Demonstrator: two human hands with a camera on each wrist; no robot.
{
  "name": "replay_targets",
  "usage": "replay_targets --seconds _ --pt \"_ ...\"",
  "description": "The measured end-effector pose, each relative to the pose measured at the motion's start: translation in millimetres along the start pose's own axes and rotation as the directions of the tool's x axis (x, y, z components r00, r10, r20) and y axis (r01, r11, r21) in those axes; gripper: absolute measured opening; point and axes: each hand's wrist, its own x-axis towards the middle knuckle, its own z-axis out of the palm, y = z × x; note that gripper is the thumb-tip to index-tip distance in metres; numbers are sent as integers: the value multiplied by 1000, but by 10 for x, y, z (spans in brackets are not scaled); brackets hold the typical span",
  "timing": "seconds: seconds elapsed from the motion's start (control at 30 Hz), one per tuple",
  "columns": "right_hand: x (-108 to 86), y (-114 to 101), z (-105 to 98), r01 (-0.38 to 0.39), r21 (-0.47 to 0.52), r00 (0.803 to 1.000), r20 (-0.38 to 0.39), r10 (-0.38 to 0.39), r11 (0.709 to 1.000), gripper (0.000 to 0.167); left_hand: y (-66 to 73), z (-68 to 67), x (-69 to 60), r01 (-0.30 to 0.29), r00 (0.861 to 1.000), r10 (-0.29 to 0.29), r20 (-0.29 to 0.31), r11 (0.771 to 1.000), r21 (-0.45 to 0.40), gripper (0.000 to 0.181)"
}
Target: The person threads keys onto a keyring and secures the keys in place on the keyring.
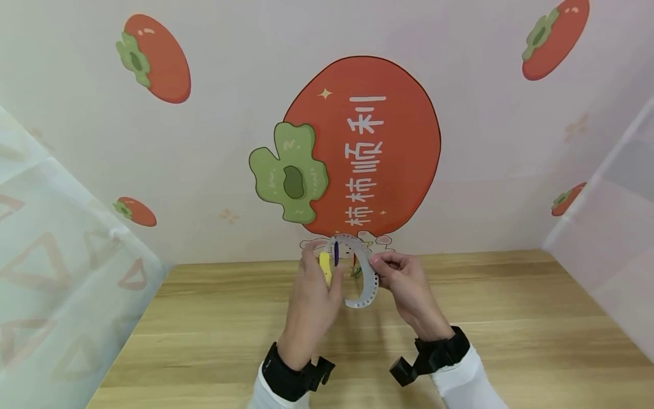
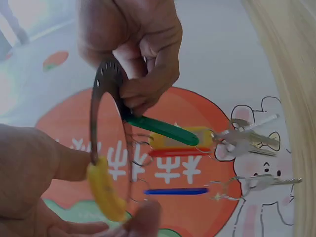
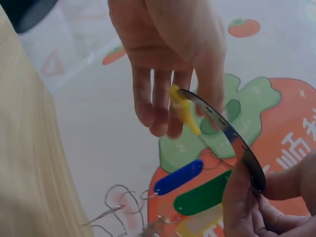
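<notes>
A flat, curved metal key ring (image 1: pixel 371 278), with small holes along its edge, is held up above the table. My right hand (image 1: pixel 410 291) pinches its right side between thumb and fingers. My left hand (image 1: pixel 313 304) is beside the yellow piece (image 2: pixel 104 190) on the ring's other side; its fingers are extended and not curled round it. From small wire loops hang a green tag (image 2: pixel 165 131), a blue tag (image 2: pixel 177 191), a red tag (image 2: pixel 175 152) and a yellow tag (image 2: pixel 158 138). Metal keys (image 2: pixel 249 143) dangle from the tags, partly blurred.
A wooden table (image 1: pixel 214 341) extends beneath both hands. Behind it stands a pale wall sheet (image 1: pixel 230 113) printed with persimmons and white characters. White printed panels (image 1: pixel 61 272) flank the table. Both wrists wear black camera straps (image 1: pixel 291 372).
</notes>
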Motion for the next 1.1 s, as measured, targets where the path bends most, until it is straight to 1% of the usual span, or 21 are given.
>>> replay_targets --seconds 0.03,0.1,0.2,0.27,0.4,0.47,0.53,0.6,0.67,0.77,0.87,0.97,1.03,1.1 --pt "-7 3 17 3 0 1000 -5 -3 1000 20 -24 -12 14 15 1000 -16 -6 999 -36 52" --pt "-21 10 48 8 -3 1000 -10 -8 1000 20 -71 -25 39 46 999 -47 -3 996 -79 47" --pt "-37 26 83 19 -8 1000 -3 -19 1000 19 -115 -29 59 109 994 -106 27 984 -144 43" --pt "-47 38 100 28 -19 1000 11 -28 999 18 -131 -29 75 139 990 -134 37 974 -177 42" --pt "-62 57 122 60 -47 996 61 -57 997 15 -152 -28 103 161 987 -157 37 965 -208 43" --pt "-66 65 130 79 -67 993 94 -72 995 13 -167 -27 109 166 986 -163 34 967 -193 42" --pt "-71 66 135 102 -90 988 129 -90 991 12 -183 -24 112 175 984 -173 31 972 -153 41" --pt "-69 69 135 121 -114 981 163 -102 986 11 -201 -22 110 183 983 -181 23 979 -95 39" --pt "-67 71 126 137 -141 974 197 -108 980 11 -216 -17 107 179 984 -179 9 983 -32 36" --pt "-54 69 98 148 -166 961 259 -101 975 10 -234 -13 108 169 986 -169 -7 986 10 33" --pt "-39 49 44 161 -182 937 338 -92 970 12 -246 -10 114 146 989 -145 -22 989 14 30" --pt "-25 26 -11 183 -207 911 403 -86 961 14 -239 -28 120 125 992 -125 -29 992 -7 29" --pt "-27 10 -35 193 -227 902 424 -81 955 14 -227 -47 123 122 992 -123 -24 992 -30 29" --pt "-27 7 -43 199 -249 901 426 -77 948 15 -217 -68 122 124 992 -125 -13 991 -48 30"
